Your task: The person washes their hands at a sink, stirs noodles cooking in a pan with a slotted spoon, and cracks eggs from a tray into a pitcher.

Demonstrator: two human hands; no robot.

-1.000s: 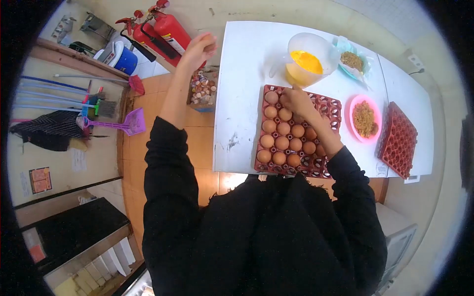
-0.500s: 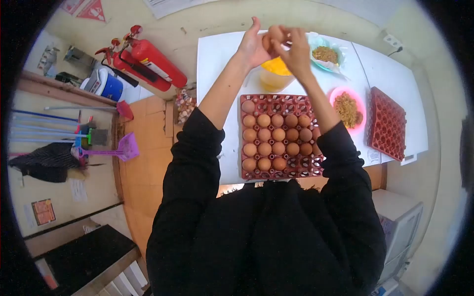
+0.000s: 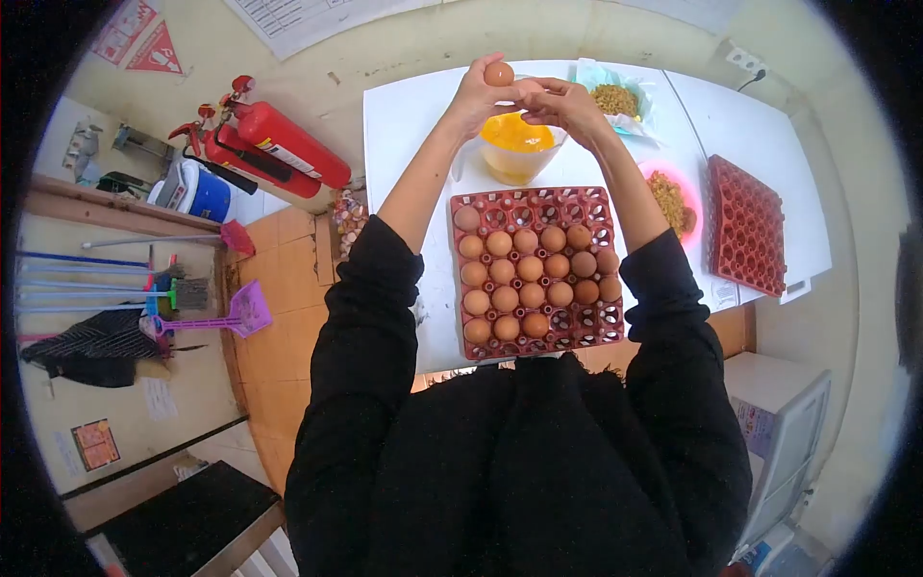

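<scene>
My left hand [image 3: 473, 102] is closed around a brown egg [image 3: 499, 74], held up over the back of the table. Right beside it, my right hand [image 3: 569, 108] pinches a second, paler egg [image 3: 528, 87], partly hidden by its fingers. Below both hands stands a clear plastic jug [image 3: 512, 171] containing yellow liquid egg [image 3: 519, 133]. Nearer my body lies a red-brown egg tray [image 3: 538, 354], with several rows of brown eggs [image 3: 530, 268] in its cups. Bare cups show along its far row and near right corner.
To the right are a pink bowl [image 3: 694, 183] and a paper-lined green bowl [image 3: 586, 75], both with crumbly brown matter. Another egg tray [image 3: 748, 226] lies farther right. A box of eggshells [image 3: 348, 223] is left of the white table [image 3: 394, 125]; fire extinguishers [image 3: 288, 144] stand beyond.
My hands have lowered slightly and moved apart a little, so the two eggs show more clearly. The whole view has shifted a little.
</scene>
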